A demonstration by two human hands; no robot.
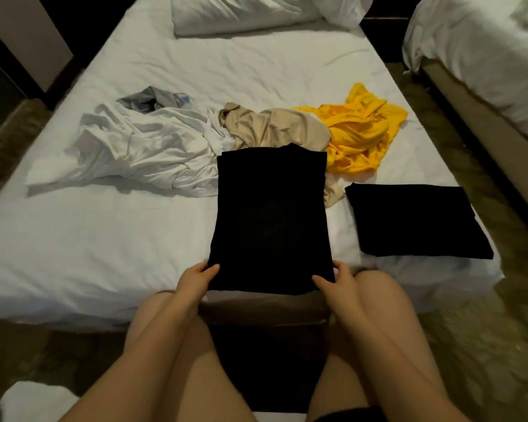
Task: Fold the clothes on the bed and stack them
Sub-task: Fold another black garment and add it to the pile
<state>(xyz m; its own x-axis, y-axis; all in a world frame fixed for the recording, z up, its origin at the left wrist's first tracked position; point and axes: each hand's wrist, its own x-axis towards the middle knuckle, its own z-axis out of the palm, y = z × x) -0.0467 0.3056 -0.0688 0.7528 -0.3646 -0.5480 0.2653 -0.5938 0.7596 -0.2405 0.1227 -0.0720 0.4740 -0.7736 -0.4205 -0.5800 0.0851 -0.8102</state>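
The bed carries everything; no basket or box shows. Beyond the grip and to its left sprawls a crumpled white garment. Straight out from the grip lies the black garment, already narrowed to a long strip. Just right of the grip rests a folded black piece. Farther out lie a yellow top, a beige one and a grey one, all unfolded. The left hand and right hand each pinch a near hem corner. Mid-fold, I'd say: next the hem goes over towards the collar, corners level, then onto the folded piece.
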